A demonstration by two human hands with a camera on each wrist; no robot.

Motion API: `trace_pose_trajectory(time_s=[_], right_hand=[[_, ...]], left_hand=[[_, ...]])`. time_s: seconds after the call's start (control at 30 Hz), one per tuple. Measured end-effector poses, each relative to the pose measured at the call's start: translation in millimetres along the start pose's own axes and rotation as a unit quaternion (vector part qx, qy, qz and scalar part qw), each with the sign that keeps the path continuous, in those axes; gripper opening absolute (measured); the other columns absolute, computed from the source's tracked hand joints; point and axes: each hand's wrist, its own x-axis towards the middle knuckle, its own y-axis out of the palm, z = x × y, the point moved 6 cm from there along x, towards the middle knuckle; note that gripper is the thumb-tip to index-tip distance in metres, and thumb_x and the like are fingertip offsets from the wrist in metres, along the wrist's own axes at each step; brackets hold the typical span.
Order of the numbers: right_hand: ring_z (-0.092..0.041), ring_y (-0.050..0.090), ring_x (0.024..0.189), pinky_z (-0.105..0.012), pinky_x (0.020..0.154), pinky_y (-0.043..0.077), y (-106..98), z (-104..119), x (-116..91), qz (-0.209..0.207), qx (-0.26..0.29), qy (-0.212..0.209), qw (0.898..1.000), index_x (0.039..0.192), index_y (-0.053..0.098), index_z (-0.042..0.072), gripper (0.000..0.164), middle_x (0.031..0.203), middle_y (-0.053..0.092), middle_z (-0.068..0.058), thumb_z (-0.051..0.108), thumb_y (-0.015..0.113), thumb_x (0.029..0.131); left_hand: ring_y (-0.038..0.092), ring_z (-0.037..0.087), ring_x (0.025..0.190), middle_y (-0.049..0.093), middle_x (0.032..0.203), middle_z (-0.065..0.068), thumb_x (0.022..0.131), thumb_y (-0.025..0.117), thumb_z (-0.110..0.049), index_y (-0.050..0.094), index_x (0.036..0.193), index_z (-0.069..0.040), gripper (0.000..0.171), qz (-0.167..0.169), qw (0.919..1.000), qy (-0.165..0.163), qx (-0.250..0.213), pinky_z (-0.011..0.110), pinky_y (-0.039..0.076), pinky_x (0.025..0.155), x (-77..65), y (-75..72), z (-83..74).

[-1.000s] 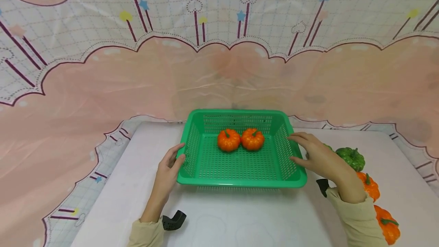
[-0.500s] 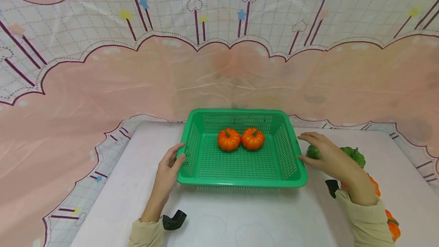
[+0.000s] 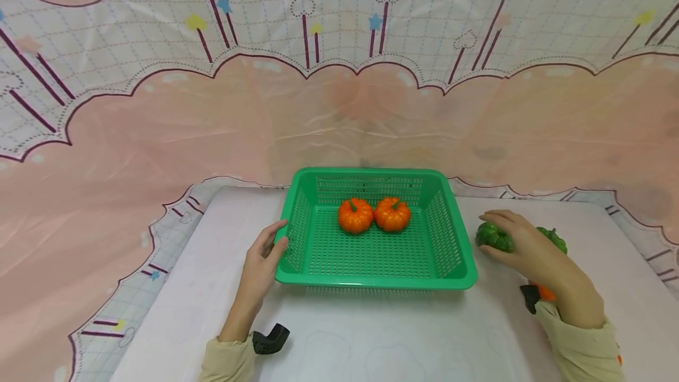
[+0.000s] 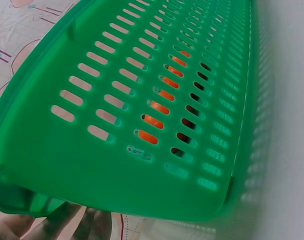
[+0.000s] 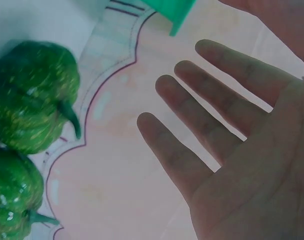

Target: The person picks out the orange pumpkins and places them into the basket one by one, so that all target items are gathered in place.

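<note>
A green plastic basket [image 3: 375,282] stands mid-table with two small orange pumpkins [image 3: 355,216] side by side inside. At its left edge my left hand [image 3: 259,266] touches the rim, thumb and fingers parted; in the left wrist view its fingers [image 4: 94,225] show beyond the rim, partly hidden by the basket. To the right of the basket, my right hand [image 3: 522,246] is over a dark green pumpkin [image 3: 492,237], thumb on the near side and fingers on the far side. In the right wrist view its fingers [image 5: 202,125] are straight and spread, apart from the pumpkin.
Behind my right hand a second green pumpkin [image 3: 554,240] is partly hidden. Bits of orange pumpkin [image 3: 546,293] show around the right forearm. Black camera mounts [image 3: 270,339] sit at both wrists. A cloud-patterned cloth [image 3: 371,117] hangs behind the white table [image 3: 350,335].
My right hand has moved right, from the basket's right rim to over the dark green pumpkin. The left hand and the basket have stayed in place.
</note>
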Motion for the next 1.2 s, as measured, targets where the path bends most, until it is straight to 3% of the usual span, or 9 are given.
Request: trace_pose_trajectory(time_s=[0.37, 0.67, 1.2], right_hand=[[-0.051, 0.041, 0.125, -0.070, 0.096, 0.036, -4.2, -18.3, -12.6, -0.032, 0.000, 0.005, 0.999, 0.134, 0.052, -0.006, 0.059, 0.136, 0.047, -0.029, 0.020, 0.078, 0.087], [-0.053, 0.037, 0.127, -0.072, 0.097, 0.034, -0.6, -29.0, -17.0, 0.006, 0.004, 0.052, 0.999, 0.137, 0.048, -0.009, 0.064, 0.140, 0.040, -0.032, 0.025, 0.075, 0.090], [-0.053, 0.047, 0.114, -0.068, 0.090, 0.040, -0.1, -49.6, -33.3, -0.027, -0.011, 0.044, 0.999, 0.125, 0.056, -0.011, 0.054, 0.126, 0.051, -0.035, 0.016, 0.079, 0.085]], left_hand=[[0.034, 0.024, 0.145, 0.039, 0.156, 0.008, 0.105, 0.053, -0.026, 0.045, 0.146, -0.018, 0.043, 0.001, 1.0000, -0.001, -0.007, 0.047, 0.031, 0.116, -0.1, 0.0, 0.3], [0.034, 0.024, 0.146, 0.039, 0.156, 0.009, 0.105, 0.053, -0.027, 0.046, 0.146, -0.018, 0.043, -0.004, 1.0000, -0.005, -0.003, 0.047, 0.031, 0.116, -1.8, -2.0, 0.8], [0.033, 0.024, 0.146, 0.038, 0.157, 0.009, 0.105, 0.052, -0.024, 0.046, 0.146, -0.019, 0.042, 0.001, 0.9999, -0.007, -0.007, 0.048, 0.029, 0.117, -1.2, 0.3, 0.2]])
